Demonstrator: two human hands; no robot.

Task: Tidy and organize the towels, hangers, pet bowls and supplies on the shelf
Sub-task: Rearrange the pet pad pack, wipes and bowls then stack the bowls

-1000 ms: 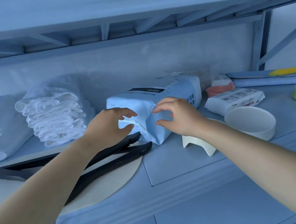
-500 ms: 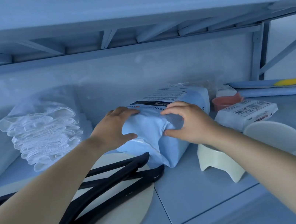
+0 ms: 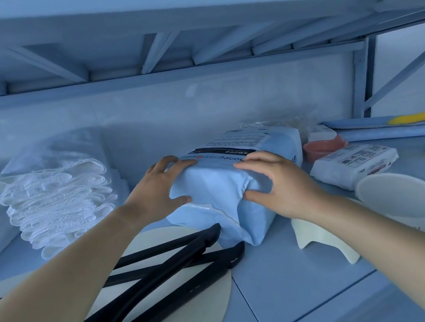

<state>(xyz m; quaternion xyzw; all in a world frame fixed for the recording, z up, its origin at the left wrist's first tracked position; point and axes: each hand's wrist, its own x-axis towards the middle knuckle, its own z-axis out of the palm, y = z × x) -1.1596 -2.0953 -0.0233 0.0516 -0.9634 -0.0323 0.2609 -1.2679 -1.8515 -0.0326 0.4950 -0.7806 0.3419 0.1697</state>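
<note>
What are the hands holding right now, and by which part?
Both hold the blue package by its near end: left hand on the left corner, right hand on the right, fingers over the top, thumbs on the end face.

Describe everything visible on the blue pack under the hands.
The blue pack is a soft, plastic-wrapped bundle, pale blue with a dark label strip on top and a folded near end. It lies on the shelf, end toward the camera. The left hand and right hand grip its near top corners.
</note>
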